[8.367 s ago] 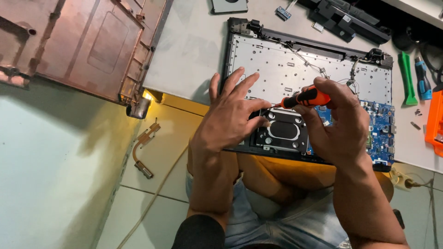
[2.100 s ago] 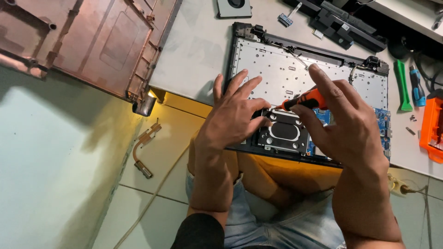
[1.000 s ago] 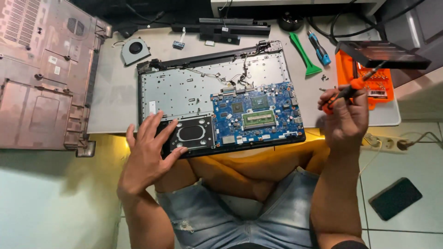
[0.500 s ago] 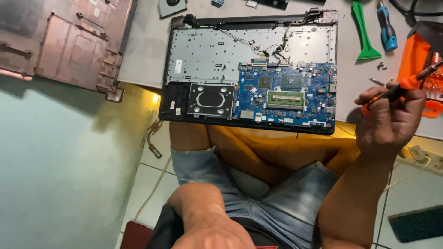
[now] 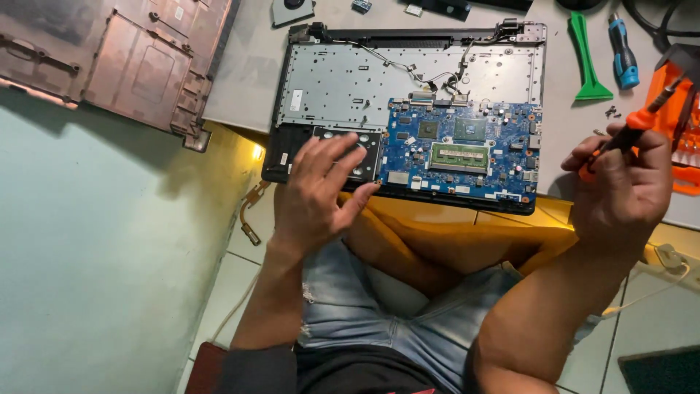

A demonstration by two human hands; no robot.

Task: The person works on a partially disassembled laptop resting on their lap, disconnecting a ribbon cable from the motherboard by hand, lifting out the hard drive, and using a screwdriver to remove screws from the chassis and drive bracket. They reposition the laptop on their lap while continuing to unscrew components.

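Two hands work over an opened laptop (image 5: 408,95) lying on a grey mat. Left hand (image 5: 315,191): fingers spread apart and holding nothing, fingertips resting on the drive (image 5: 361,149) at the laptop's near left corner. Right hand (image 5: 625,186): just right of the laptop, fingers clamped around an orange screwdriver (image 5: 633,125), tip pointing up and away. Blue board (image 5: 463,149): fills the laptop's near right half, just beside the drive. Green pry tool (image 5: 583,55) and blue driver (image 5: 622,51): right of the laptop. Fan (image 5: 292,11): beyond its far left corner. Brown cover (image 5: 124,62): well left of the laptop.
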